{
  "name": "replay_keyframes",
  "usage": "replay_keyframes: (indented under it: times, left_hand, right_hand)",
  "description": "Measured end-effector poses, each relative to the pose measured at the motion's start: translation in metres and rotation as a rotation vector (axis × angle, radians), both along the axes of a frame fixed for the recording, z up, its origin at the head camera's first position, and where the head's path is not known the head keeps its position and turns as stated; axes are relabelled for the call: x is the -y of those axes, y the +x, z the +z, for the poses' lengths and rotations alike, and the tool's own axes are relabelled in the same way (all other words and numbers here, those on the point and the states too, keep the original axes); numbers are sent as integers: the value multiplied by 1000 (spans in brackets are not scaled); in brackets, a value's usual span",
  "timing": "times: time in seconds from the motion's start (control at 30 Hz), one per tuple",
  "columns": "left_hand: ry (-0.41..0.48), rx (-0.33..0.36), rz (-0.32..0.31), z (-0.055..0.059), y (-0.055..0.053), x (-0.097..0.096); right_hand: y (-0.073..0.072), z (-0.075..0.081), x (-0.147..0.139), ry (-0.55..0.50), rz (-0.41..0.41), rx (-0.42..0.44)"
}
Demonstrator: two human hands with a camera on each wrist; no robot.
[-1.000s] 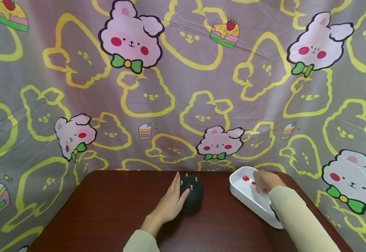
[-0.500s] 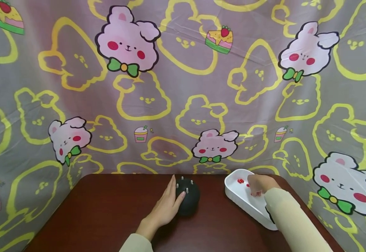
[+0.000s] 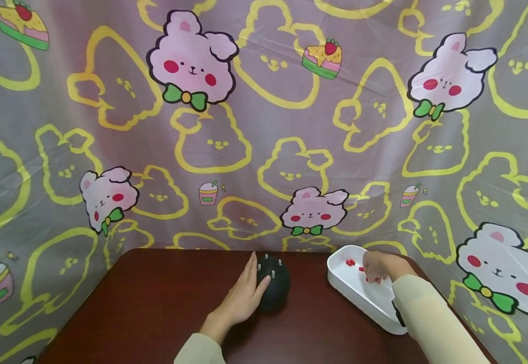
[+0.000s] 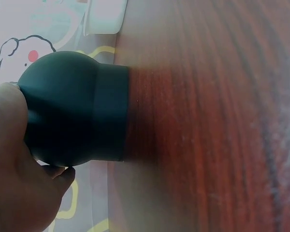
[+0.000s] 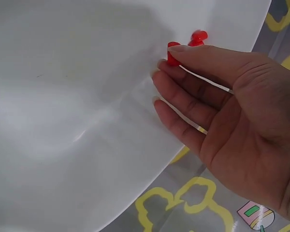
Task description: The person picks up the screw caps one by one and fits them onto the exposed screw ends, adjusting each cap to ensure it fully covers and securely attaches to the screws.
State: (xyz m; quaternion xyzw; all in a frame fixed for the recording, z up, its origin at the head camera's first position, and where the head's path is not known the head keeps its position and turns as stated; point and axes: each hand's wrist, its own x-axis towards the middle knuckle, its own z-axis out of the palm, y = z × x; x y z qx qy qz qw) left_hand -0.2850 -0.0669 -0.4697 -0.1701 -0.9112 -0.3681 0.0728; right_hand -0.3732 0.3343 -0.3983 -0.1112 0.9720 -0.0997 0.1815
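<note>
On the table stands a black dome-shaped object (image 3: 276,290) with several small pale pegs on its top. In the left wrist view it shows a rounded head over a short straight base. My left hand (image 3: 244,293) rests against its left side, fingers straight, thumb laid over the front of the dome. At the right, my right hand (image 3: 379,265) is inside a white tray (image 3: 356,296). Its thumb and index finger pinch a small red spool-shaped piece (image 5: 173,54), seen best in the right wrist view. Just behind it lies another small red piece (image 5: 198,36).
More red pieces (image 3: 350,263) lie at the tray's far end. The tray's raised wall runs along the right side of the dark wooden table (image 3: 154,303). A patterned curtain (image 3: 245,126) rises right behind the table and along both sides.
The head view has shifted slightly. In the tray my right fingers have moved a little, and a red piece at their tips now shows. My left hand stays against the black dome.
</note>
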Motion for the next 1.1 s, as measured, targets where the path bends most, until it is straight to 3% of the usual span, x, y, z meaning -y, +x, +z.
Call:
replay_keyframes:
  times: [0.4, 0.83, 1.1]
  left_hand:
    - [7, 3, 12, -7, -1, 0]
    - [5, -10, -2, -1, -1, -2]
    - [1, -1, -10, -1, 0, 0]
  right_hand:
    - [-3, -7, -9, -56, 88, -124]
    - [1, -1, -9, -131, 163, -200]
    - [5, -2, -7, -202, 266, -274]
